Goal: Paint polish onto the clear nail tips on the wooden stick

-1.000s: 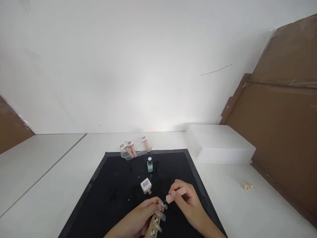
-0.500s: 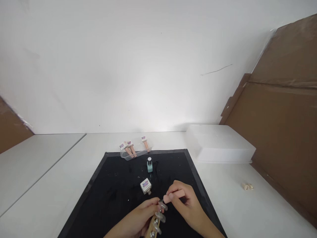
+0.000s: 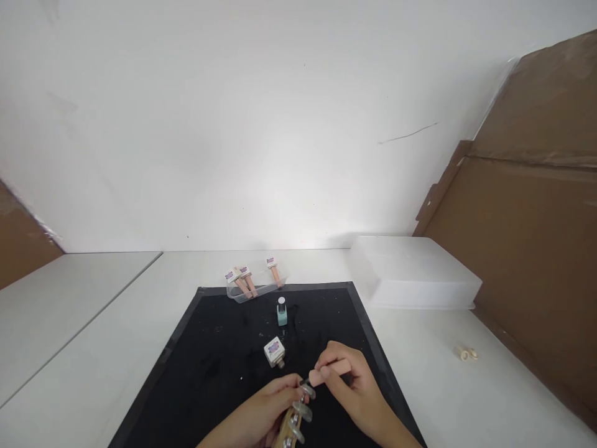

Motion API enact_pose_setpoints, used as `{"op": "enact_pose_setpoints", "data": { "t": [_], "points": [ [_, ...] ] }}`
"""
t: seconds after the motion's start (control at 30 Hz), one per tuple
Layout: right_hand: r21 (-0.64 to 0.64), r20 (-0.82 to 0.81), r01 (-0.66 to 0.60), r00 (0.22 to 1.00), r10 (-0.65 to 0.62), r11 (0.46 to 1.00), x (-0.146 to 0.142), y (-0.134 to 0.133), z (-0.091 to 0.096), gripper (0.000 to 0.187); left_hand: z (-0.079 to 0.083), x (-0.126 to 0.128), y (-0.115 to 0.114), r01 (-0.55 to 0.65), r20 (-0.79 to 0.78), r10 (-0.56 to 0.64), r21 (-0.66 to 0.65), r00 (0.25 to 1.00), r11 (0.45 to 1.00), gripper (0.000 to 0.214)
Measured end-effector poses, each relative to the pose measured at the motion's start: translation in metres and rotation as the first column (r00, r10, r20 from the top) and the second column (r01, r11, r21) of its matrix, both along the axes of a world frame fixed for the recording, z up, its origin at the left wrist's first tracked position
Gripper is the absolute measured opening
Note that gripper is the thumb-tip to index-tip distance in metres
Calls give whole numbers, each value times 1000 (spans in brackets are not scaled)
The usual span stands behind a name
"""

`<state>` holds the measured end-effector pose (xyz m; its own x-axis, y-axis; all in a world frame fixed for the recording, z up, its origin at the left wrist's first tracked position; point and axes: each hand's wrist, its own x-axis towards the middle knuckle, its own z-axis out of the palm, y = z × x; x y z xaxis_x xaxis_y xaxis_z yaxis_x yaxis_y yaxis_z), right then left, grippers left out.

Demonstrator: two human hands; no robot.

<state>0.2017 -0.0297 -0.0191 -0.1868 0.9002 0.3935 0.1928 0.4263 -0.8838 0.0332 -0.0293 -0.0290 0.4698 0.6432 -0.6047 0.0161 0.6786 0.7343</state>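
My left hand is closed around a wooden strip that bears silvery balls and several greyish, shiny oval pieces. Pinched between the fingers of my right hand is a nail polish brush, held by its long pink cap. The dark brush tip meets, or nearly meets, the oval piece at the strip's far end; contact is hard to tell. Just beyond my left hand a white square nail polish bottle has its uncapped neck pointing towards me. Behind it a teal bottle with a white-topped cap stands upright.
A clear tray with 3 pink-capped bottles lies at the black mat's far edge. To the right are a white plastic bin, upside down, and small cream rings. Cardboard borders the right side.
My right hand and the brush have shifted very slightly to the right. The left hand keeps its hold on the strip, and the bottles have not moved.
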Motion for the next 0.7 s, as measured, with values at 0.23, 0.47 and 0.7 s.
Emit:
{"op": "enact_pose_setpoints", "data": {
  "t": [0.23, 0.47, 0.7],
  "points": [
    [-89, -25, -2, 1000, 0, 996, -1, 0, -5, 24, 4, -1, 0, 54, -15, -54, 25, 998, 998, 21],
    [-13, -11, 6, 1000, -6, 1000, -1, 0, 0, 20, 5, 0, -1, 8, -5, -8, -9, 1000, 1000, 23],
    [-52, -8, 5, 1000, -5, 999, -3, 0, -3, 25, 3, 0, 0, 35, -19, -35, 14, 999, 999, 21]
  ]
}}
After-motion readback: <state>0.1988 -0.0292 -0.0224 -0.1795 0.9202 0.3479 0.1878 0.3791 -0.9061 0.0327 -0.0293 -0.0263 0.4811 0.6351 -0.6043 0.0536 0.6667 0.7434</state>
